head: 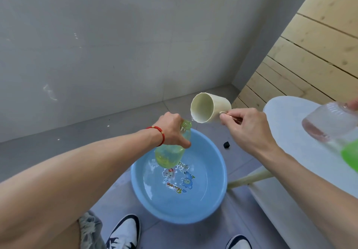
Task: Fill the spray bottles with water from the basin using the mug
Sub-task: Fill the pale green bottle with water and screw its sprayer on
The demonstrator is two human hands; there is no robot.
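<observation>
My left hand (171,130) grips a clear yellow-green bottle (170,154) by its neck, holding it without a cap over the blue basin (217,196). My right hand (246,126) holds the cream mug (210,107) by its handle. The mug is tipped on its side, its rim just above and right of the bottle's threaded mouth, and a little water hangs at the lip. The basin stands on the grey floor with shallow water over cartoon prints on its bottom.
A white round table (286,132) stands at the right; on it are a clear bottle with a pink base (329,122) and a green bottle (350,154), both blurred. A small black object (226,144) lies on the floor past the basin. My shoes (126,233) are near the basin's front.
</observation>
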